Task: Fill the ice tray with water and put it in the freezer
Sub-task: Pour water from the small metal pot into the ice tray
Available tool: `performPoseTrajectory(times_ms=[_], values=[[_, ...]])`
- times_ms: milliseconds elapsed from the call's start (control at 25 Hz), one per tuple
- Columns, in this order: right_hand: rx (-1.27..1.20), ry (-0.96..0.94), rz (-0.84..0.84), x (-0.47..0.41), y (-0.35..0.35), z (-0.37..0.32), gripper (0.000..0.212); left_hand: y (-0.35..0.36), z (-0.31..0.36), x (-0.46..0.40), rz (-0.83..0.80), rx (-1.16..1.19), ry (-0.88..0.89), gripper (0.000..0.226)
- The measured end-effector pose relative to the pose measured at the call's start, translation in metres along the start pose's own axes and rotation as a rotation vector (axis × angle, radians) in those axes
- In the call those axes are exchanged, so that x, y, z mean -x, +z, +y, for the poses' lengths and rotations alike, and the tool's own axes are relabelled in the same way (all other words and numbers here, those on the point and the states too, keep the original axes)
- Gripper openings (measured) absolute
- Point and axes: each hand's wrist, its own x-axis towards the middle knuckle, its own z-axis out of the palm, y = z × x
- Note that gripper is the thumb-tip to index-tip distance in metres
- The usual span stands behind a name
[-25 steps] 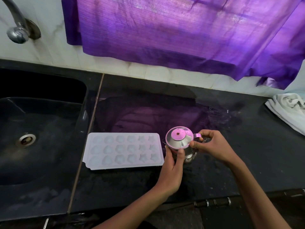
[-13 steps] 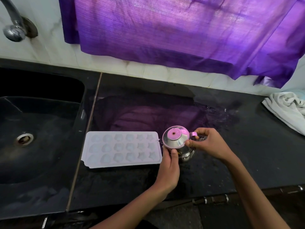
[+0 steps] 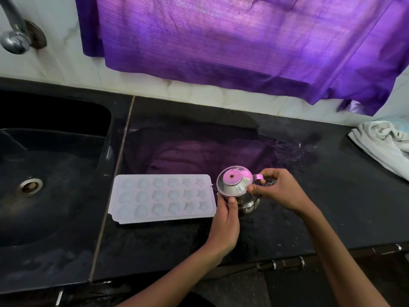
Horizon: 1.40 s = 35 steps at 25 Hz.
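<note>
The white plastic 18-cell ice tray point(image 3: 162, 198) lies on the black counter point(image 3: 332, 207), apparently unfilled. At its 3 o'clock, both hands hold a small lidded steel jug point(image 3: 238, 189): left hand point(image 3: 225, 220) wraps its body, right hand point(image 3: 276, 191) pinches the handle. Pouring and freezing remain.

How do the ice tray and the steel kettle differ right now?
The ice tray is flat, white plastic and lies untouched; the steel kettle is round, shiny metal with its lid on. The left hand holds the kettle's body and the right hand its handle. Both sit on the black counter.
</note>
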Motion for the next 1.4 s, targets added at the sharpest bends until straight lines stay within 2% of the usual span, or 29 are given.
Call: performPoseTrajectory(times_ms=[120,520,720,840,1000,1080,1200,1400], values=[[0.012,-0.004,0.007,0.001,0.001,-0.002,0.065,-0.001,0.002,0.001,0.003,0.008,-0.002,0.049],[-0.198,0.089,0.078,0.02,0.002,0.004,0.052,-0.002,0.008,0.005,0.006,0.026,0.047,0.053],[-0.192,0.077,0.068,0.031,0.0,0.003,0.057,0.0,0.007,0.009,-0.021,0.048,0.036,0.052],[-0.127,0.043,0.075,0.035,-0.001,0.001,0.074,0.001,0.002,0.012,-0.038,0.038,-0.009,0.046],[-0.047,0.042,0.04,0.034,0.001,0.003,0.057,0.001,-0.003,0.012,-0.035,0.033,-0.058,0.045],[-0.031,0.054,0.03,0.034,0.001,0.003,0.056,0.002,-0.004,0.014,-0.037,0.045,-0.086,0.046],[-0.006,0.053,0.029,0.034,0.001,0.003,0.076,0.002,-0.003,0.016,-0.031,0.055,-0.119,0.047],[0.057,0.039,0.024,0.033,0.001,0.0,0.09,0.002,-0.002,0.016,-0.014,0.05,-0.137,0.047]])
